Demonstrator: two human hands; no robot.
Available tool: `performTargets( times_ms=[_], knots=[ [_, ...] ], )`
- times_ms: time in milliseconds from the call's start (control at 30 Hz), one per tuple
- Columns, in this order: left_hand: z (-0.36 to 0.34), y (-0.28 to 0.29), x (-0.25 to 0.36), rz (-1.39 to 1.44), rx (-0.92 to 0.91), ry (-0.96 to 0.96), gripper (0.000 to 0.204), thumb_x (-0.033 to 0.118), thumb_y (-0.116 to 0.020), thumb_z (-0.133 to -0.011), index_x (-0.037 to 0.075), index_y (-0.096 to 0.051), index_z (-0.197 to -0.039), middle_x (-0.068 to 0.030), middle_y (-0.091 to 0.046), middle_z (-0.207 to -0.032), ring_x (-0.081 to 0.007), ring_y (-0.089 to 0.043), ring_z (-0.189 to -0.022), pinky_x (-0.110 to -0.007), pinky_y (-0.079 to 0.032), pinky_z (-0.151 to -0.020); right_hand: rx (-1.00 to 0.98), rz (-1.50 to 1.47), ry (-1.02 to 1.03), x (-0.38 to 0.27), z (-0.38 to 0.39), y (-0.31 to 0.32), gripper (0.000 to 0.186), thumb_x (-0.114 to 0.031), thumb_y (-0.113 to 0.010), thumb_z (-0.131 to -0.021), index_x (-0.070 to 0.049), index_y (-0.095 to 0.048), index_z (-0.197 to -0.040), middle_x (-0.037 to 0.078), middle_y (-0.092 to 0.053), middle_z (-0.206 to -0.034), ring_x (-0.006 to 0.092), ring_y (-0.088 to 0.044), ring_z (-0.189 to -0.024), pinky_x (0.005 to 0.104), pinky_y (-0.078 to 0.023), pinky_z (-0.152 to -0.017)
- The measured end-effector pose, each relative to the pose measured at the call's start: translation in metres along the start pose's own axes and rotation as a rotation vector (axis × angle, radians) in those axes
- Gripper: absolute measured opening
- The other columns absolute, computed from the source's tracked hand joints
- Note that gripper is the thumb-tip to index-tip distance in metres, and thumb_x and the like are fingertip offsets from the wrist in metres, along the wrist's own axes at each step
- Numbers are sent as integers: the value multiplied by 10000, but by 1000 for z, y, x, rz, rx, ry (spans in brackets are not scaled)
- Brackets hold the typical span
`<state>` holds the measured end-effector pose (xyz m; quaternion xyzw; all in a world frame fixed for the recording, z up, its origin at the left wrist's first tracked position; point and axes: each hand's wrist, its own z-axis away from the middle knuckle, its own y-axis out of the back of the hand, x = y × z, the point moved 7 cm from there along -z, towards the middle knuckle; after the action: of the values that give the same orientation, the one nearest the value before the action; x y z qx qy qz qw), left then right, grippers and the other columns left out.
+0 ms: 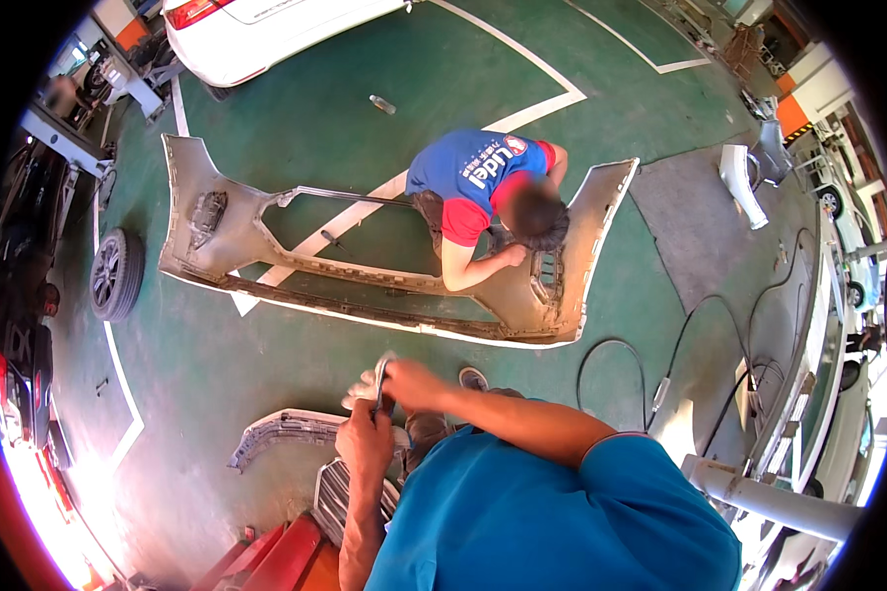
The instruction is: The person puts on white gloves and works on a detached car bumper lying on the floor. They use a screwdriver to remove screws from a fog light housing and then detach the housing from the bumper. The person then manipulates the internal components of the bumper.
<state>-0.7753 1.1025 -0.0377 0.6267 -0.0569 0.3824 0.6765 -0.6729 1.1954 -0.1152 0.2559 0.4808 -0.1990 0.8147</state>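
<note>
My left hand (364, 438) is closed in front of my body, pinching the lower end of a thin grey curved strip (380, 382). My right hand (411, 384) is bent in from the right, just above my left hand, closed against the same strip. A whitish, soft-looking glove-like cloth (359, 390) shows beside the fingers; its exact kind is unclear, and my fingers partly hide it. Beyond my hands a large car bumper (345, 279) lies inner side up on the floor. A co-worker (483, 187) in a blue and red shirt bends over its right end, hands on it.
Near my left arm lie a curved grey bumper part (291, 426) and a dark slatted grille (333, 492). A wheel (117, 276) rests at the left. A white car (256, 39) stands at the back. Cables (611, 343) loop over the right floor, near a lift arm (769, 497).
</note>
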Motion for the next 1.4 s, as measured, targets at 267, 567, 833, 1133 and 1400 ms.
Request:
performTargets(
  times_ms=[267,567,833,1133,1400],
  knots=[
    [-36,14,50,127,-48,-271,120,171,-677,-944,73,-690,-1011,-194,-710,-740,-427,-709,-683,-531,-536,-616,550,-467,-230,58,-32,33,243,-112,-641,-989,1,-777,-1155,98,-781,-1031,155,-714,-847,316,-574,-761],
    [-36,-37,38,-142,-79,-400,73,172,-649,-949,122,-623,-996,-170,-677,-679,-401,-693,-591,-529,-536,-514,-71,-1599,359,-80,-10,73,540,-329,-672,-994,7,-609,-1413,204,-516,-1581,352,-489,-1479,480,-376,-1256],
    [-34,2,132,84,21,-658,75,127,-686,-938,99,-660,-1003,-143,-679,-713,-379,-690,-639,-501,-539,-548,264,-1676,228,-33,-3,122,509,-299,-570,-1079,31,-527,-1464,190,-612,-1454,327,-594,-1315,463,-453,-1182],
    [-38,-17,161,342,-161,-591,149,146,-637,-946,81,-593,-1073,-218,-682,-781,-452,-690,-739,-572,-542,-654,-283,-1615,600,-145,-10,149,238,-317,-595,-1057,-90,-613,-1125,135,-693,-1259,241,-643,-1039,399,-514,-931],
    [-74,9,161,227,88,-584,143,69,-677,-886,55,-616,-1014,-137,-640,-850,-411,-691,-809,-533,-553,-668,-494,-1479,523,-130,-24,157,526,-513,-497,-1080,-146,-601,-1442,147,-546,-1548,395,-614,-1283,559,-499,-1098]
  ],
)
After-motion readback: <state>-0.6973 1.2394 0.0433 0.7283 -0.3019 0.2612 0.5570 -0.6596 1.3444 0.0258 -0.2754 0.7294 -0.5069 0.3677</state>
